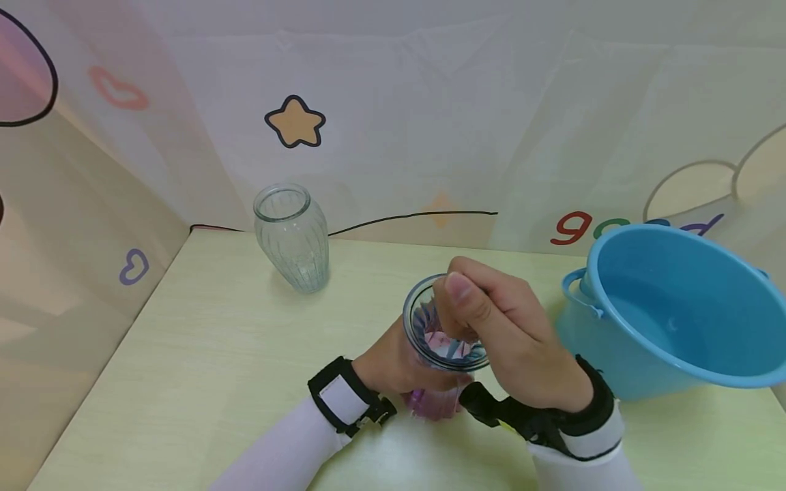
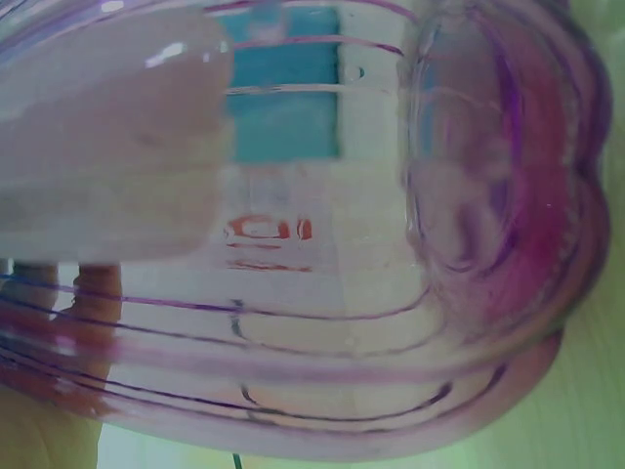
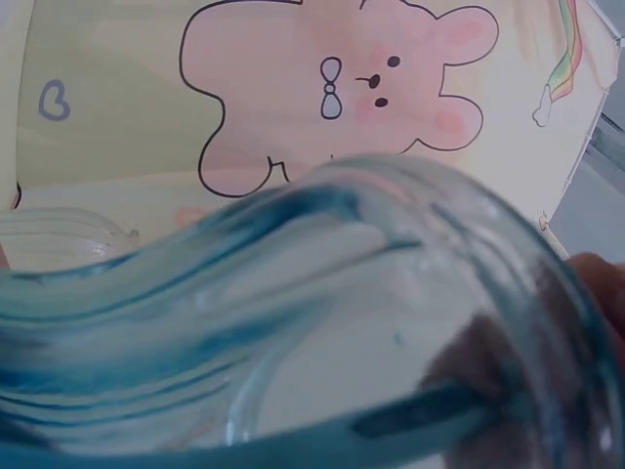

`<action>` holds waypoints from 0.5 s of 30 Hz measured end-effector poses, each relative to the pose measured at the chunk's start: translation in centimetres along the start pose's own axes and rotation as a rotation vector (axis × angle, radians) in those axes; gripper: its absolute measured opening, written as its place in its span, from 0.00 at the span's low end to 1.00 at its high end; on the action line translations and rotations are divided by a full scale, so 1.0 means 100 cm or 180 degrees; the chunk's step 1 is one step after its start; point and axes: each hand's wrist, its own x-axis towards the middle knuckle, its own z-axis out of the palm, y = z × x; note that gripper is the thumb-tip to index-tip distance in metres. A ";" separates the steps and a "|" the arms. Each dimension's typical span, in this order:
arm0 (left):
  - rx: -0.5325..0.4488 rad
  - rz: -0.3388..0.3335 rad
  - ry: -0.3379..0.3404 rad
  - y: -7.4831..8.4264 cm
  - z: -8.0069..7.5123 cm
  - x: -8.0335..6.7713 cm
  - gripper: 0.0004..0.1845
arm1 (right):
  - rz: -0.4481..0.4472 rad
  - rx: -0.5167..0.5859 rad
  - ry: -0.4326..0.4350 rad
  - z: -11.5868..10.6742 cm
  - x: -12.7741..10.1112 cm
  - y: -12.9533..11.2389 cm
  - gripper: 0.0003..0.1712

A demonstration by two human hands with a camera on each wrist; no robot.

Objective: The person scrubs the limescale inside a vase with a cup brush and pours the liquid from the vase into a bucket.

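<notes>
In the head view my left hand grips a ribbed glass vase round its body, bluish at the mouth and pink-purple at the base. My right hand is curled at the rim, with its fingertips over the mouth. It holds the blue handle of what looks like a sponge brush, seen through the glass in the right wrist view. Within the vase, the left wrist view shows a pale, round-ended head. Left-hand fingers show through the lower side of the glass. The brush's grip end is hidden by my right hand.
A second clear ribbed vase stands upright at the back left of the pale table. Close on the right is a large blue bucket with its handle hanging at the side. A printed cloth hangs behind the table.
</notes>
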 end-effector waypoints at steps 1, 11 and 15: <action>0.0030 -0.0027 0.0015 0.000 0.000 -0.001 0.39 | -0.0063 0.0090 0.0056 -0.001 0.000 0.001 0.19; 0.0405 -0.0099 0.0263 -0.002 0.000 -0.002 0.40 | -0.0774 0.1196 0.0720 -0.017 0.001 0.009 0.20; 0.0407 -0.0162 0.0325 -0.002 -0.001 -0.004 0.35 | -0.0910 0.1536 0.0959 -0.022 0.000 0.005 0.21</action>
